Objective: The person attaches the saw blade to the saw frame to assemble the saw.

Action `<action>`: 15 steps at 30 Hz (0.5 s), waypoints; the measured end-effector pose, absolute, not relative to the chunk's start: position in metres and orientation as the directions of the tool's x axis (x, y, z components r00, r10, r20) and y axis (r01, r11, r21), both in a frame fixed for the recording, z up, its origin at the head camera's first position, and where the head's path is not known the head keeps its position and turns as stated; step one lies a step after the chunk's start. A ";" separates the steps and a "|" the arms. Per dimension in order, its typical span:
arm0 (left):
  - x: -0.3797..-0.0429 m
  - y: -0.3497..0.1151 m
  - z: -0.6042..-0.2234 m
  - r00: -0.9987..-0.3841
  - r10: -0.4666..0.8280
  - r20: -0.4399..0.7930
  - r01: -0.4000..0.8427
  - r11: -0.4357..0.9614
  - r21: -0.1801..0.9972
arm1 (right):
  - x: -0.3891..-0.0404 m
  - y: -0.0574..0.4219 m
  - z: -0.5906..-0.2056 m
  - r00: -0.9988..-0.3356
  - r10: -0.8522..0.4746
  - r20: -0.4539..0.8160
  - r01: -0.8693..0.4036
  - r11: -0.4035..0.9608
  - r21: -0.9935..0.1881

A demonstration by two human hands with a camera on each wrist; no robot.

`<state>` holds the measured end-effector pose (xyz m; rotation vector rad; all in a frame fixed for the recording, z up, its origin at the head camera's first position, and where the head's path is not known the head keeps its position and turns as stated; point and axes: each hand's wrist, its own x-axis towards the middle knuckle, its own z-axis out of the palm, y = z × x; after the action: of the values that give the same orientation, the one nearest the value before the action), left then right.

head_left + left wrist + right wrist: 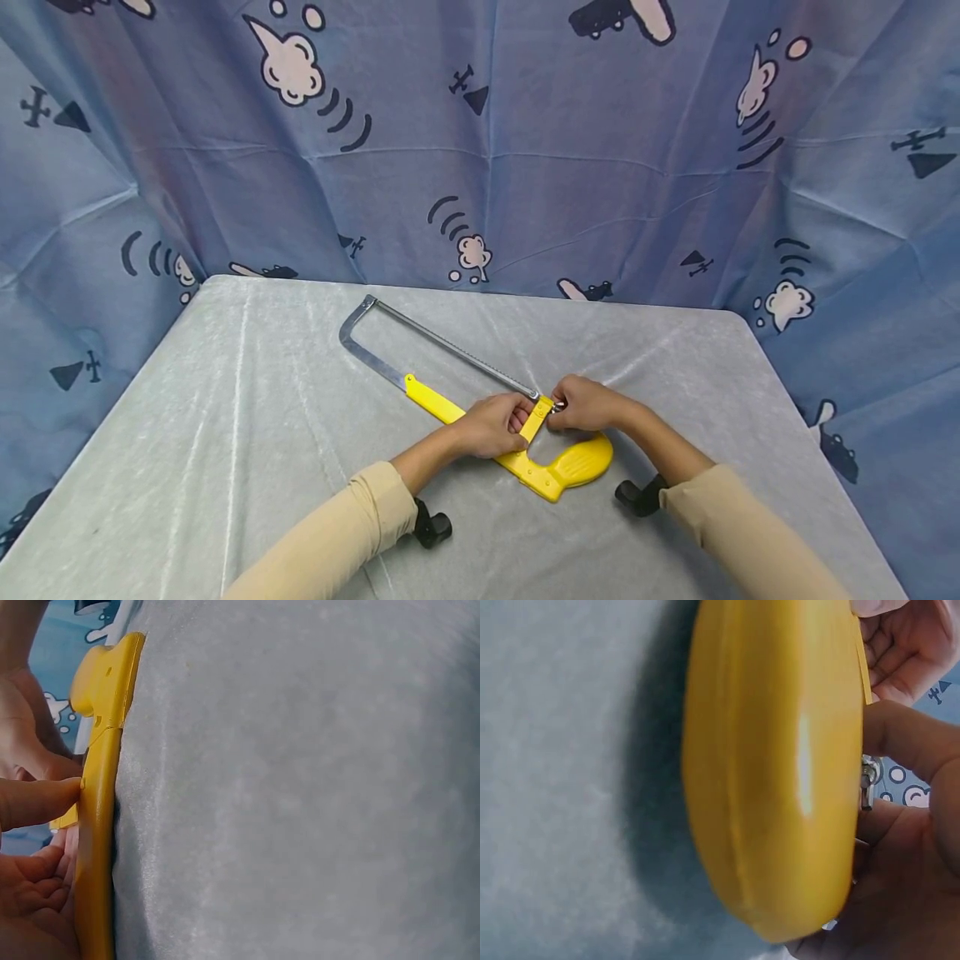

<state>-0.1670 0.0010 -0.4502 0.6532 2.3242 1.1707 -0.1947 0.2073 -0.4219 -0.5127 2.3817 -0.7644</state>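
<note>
A hacksaw (435,401) with a yellow frame and a grey metal bow lies slanted on the table in the head view. Its toothed blade (457,350) runs from the far left tip to a yellow upright piece (534,421) near the handle (585,463). My left hand (489,427) holds that upright piece, its thumb (41,802) against the yellow frame (97,832) in the left wrist view. Just beyond the piece, my right hand (588,404) pinches a small metal wing nut (868,780) at the blade's end. In the right wrist view the yellow handle (772,772) covers part of that hand.
A pale grey cloth covers the table (187,467). Behind it and at both sides hangs a blue patterned curtain (570,208). Black wrist cameras (432,527) sit under both forearms, close over the cloth.
</note>
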 end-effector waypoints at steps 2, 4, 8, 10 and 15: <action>-0.167 0.001 -0.450 -0.785 0.591 -0.186 0.203 0.529 0.824 | -0.194 0.207 -0.422 -0.771 -0.509 -0.382 -0.191 0.757 -0.624; -0.167 0.000 -0.450 -0.786 0.589 -0.189 0.201 0.532 0.823 | -0.194 0.207 -0.422 -0.782 -0.511 -0.357 -0.203 0.750 -0.629; -0.167 0.000 -0.450 -0.786 0.589 -0.190 0.202 0.534 0.821 | -0.195 0.210 -0.422 -0.788 -0.525 -0.322 -0.223 0.730 -0.646; -0.167 0.000 -0.450 -0.785 0.590 -0.189 0.206 0.537 0.818 | -0.196 0.212 -0.422 -0.790 -0.527 -0.313 -0.229 0.727 -0.647; -0.167 0.001 -0.450 -0.784 0.590 -0.193 0.207 0.541 0.815 | -0.197 0.214 -0.421 -0.807 -0.523 -0.273 -0.260 0.731 -0.631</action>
<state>-0.1669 0.0007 -0.4497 0.6471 2.3315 1.1479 -0.1973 0.2144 -0.4206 -0.5984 2.4956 -0.8174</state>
